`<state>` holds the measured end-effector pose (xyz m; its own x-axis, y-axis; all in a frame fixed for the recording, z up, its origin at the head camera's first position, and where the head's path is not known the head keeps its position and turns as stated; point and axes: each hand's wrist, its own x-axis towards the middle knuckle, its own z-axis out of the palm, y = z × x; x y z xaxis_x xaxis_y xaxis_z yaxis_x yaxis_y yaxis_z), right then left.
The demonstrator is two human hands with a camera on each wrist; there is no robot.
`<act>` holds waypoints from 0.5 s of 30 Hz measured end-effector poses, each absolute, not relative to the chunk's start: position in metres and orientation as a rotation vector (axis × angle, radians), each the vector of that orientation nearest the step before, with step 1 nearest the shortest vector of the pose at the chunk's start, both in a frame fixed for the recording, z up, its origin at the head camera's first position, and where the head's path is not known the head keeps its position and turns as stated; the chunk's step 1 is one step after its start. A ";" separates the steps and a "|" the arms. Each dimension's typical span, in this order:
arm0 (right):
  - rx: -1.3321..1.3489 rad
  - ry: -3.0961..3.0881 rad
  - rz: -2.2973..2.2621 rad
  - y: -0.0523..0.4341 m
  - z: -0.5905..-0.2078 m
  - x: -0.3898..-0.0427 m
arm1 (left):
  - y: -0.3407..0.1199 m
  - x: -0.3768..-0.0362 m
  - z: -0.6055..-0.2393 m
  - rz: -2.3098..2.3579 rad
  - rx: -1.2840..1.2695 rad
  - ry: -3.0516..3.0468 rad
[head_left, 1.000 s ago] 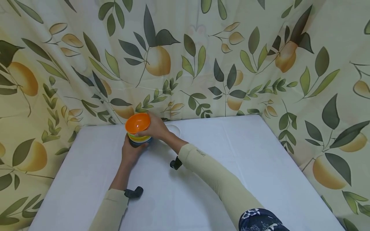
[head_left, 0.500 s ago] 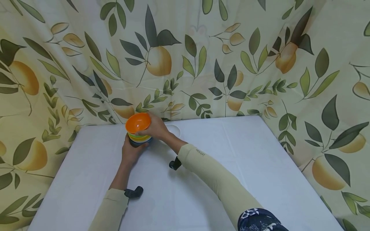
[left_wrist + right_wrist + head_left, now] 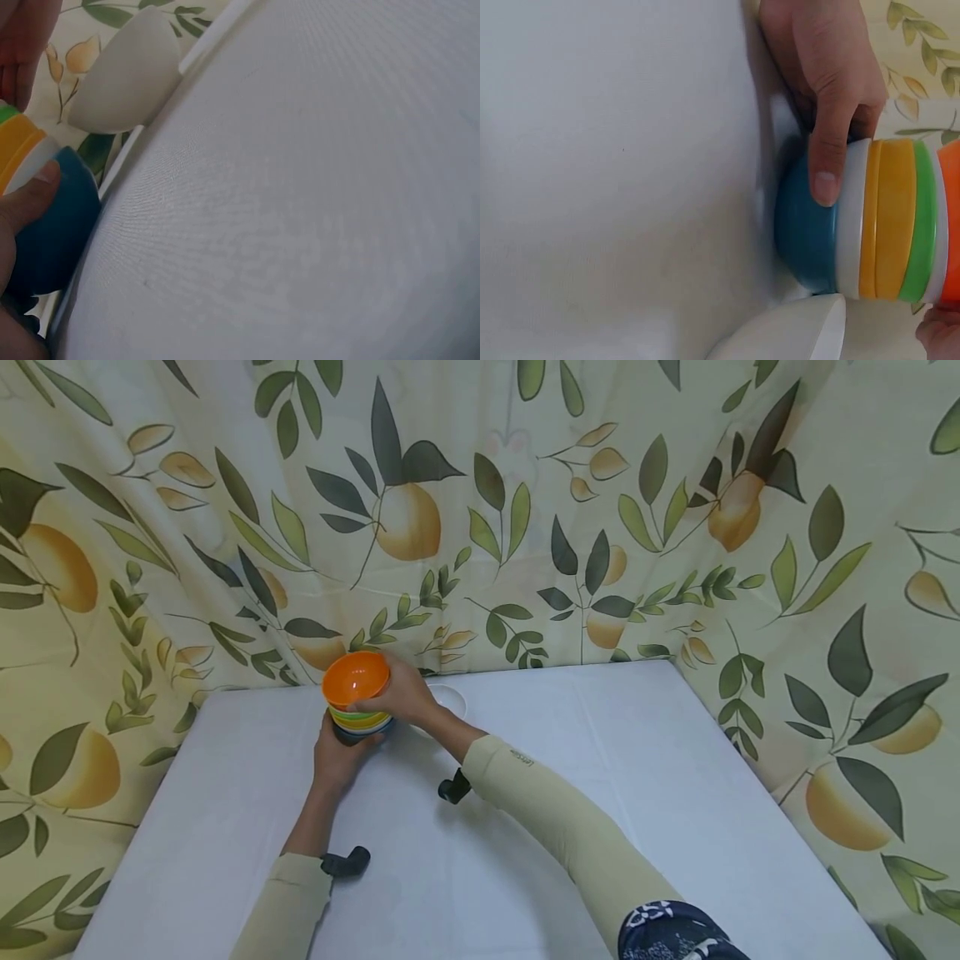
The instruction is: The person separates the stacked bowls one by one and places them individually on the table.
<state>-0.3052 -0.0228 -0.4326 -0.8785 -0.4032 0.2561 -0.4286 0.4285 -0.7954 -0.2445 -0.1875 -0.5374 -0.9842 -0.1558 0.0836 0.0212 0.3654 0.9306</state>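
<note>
Head view high, facing forward-down, wrist views near, left apparently tilted, right sideways, sharing stacked bowls [image 3: 889, 221]

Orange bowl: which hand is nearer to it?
Right. The right hand grips the orange bowl; the left hand is lower, holding the blue bowl at the bottom.

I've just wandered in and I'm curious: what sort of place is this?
Perhaps an indoor filming corner, though I can't be sure: a fruit-patterned cloth hangs behind a white-covered table, and a small black device juts out beside the left sleeve.
</note>
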 end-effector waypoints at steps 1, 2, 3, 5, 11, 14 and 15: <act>0.768 -2.623 1.486 -0.022 -0.432 -0.304 | -0.187 -0.244 -0.538 -1.685 0.121 -2.460; 0.771 -2.614 1.501 -0.020 -0.431 -0.303 | -0.186 -0.244 -0.538 -1.688 0.123 -2.459; 0.773 -2.605 1.514 -0.019 -0.430 -0.302 | -0.186 -0.244 -0.539 -1.690 0.127 -2.460; 0.772 -2.584 1.540 -0.017 -0.429 -0.300 | -0.184 -0.244 -0.538 -1.696 0.132 -2.461; 0.776 -2.530 1.581 -0.014 -0.427 -0.299 | -0.185 -0.245 -0.537 -1.696 0.138 -2.450; 0.785 -2.513 1.588 -0.013 -0.424 -0.297 | -0.186 -0.245 -0.539 -1.691 0.138 -2.445; 0.785 -2.512 1.587 -0.012 -0.423 -0.297 | -0.187 -0.245 -0.540 -1.690 0.138 -2.446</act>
<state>-0.2967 -0.0118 -0.4232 -0.8675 -0.3817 0.3191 -0.4520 0.3370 -0.8259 -0.2454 -0.1867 -0.5395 -0.9822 -0.1689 0.0823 0.0173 0.3552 0.9346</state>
